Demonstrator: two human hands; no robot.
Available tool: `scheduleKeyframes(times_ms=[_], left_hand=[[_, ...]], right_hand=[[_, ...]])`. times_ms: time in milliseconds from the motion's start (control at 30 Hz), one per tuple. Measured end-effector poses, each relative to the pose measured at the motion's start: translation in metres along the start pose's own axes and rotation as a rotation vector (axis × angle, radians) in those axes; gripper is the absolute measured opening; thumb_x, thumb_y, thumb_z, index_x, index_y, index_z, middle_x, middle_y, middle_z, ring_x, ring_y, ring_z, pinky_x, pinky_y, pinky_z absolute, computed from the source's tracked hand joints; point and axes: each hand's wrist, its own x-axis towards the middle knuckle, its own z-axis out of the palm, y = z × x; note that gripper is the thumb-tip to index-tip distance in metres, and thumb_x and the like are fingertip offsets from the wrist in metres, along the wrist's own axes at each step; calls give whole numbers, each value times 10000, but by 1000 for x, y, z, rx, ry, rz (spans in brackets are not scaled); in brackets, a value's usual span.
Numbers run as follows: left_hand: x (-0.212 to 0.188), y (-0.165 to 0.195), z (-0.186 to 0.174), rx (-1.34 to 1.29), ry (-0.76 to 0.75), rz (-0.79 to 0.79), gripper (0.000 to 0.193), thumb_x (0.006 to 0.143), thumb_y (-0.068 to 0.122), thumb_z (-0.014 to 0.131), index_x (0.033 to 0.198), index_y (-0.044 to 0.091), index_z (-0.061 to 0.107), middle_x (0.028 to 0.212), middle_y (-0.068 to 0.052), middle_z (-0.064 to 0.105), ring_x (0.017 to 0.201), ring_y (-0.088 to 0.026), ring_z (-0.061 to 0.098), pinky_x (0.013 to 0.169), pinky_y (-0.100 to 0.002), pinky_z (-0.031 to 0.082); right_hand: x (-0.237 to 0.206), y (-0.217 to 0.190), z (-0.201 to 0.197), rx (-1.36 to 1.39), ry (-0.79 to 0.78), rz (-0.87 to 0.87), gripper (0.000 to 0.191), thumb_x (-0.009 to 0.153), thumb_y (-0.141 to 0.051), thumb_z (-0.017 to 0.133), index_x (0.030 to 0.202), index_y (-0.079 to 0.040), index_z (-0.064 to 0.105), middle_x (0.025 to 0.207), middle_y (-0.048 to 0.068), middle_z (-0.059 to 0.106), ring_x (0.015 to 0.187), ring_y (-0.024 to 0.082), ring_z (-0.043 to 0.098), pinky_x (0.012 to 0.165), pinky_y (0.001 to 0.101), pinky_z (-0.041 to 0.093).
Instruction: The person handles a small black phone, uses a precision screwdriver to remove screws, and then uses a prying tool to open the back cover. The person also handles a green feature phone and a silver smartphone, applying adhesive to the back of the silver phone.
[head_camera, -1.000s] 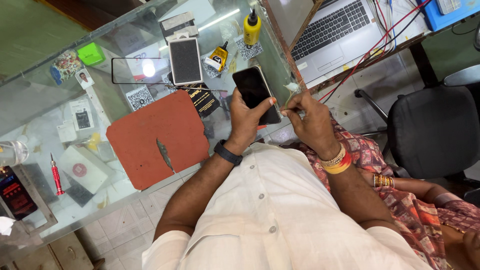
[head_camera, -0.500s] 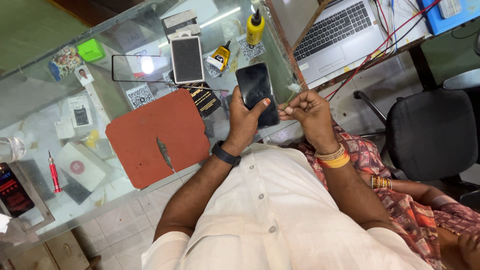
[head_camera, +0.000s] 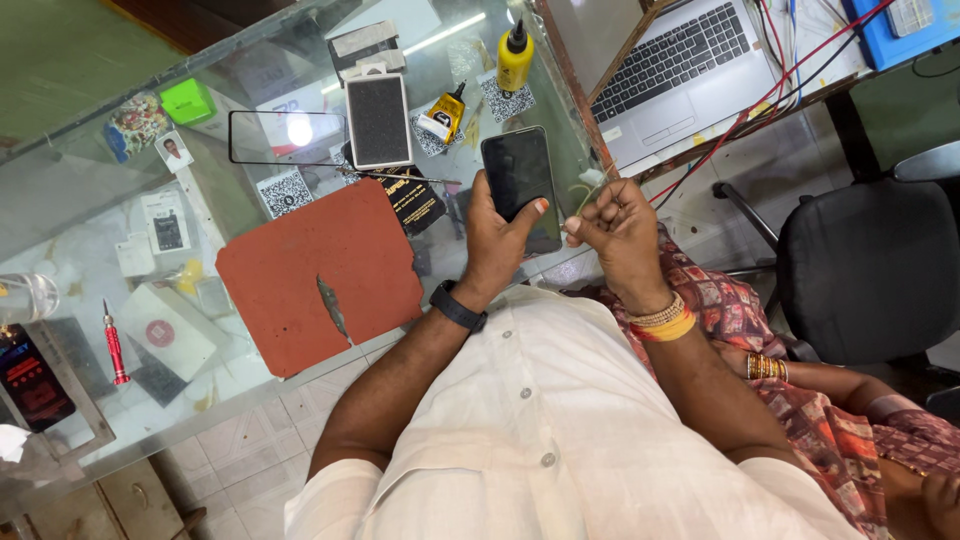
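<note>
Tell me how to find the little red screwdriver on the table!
Start at the glass table and find the big reddish-brown mat in its middle. Go from the mat toward the table's far left edge, past the white boxes. The red screwdriver lies there beside a dark device; it is the only thin, bright red stick with a metal tip.

Open glass is lying between the red mat and the black phone, though a dark card and thin tweezers are crowding it. Behind, a yellow bottle and glue tube are blocking reach; the laptop is walling off the right.
</note>
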Motion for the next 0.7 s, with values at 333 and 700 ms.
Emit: scheduleKeyframes(times_ms=[333,700], left_hand=[[0,1,-4,-121,15,21,418,927,-38,725,1271,7,492,1169,-57,648,1065,-99,625,941,-276,548],[-20,36,-83,-460,255,-11,446,897,-31,767,1291,26,569,1164,-50,676,1044,-140,671,940,-317,586]], right_hand=[[2,-9,4,-24,-10,-26,314,919,121,712,1007,-48,463,888,80,650,763,167,718,697,315,639],[23,-38,-7,-805,95,-96,177,928,-15,774,1100,14,743,817,125,725,676,167,680,618,295,535]])
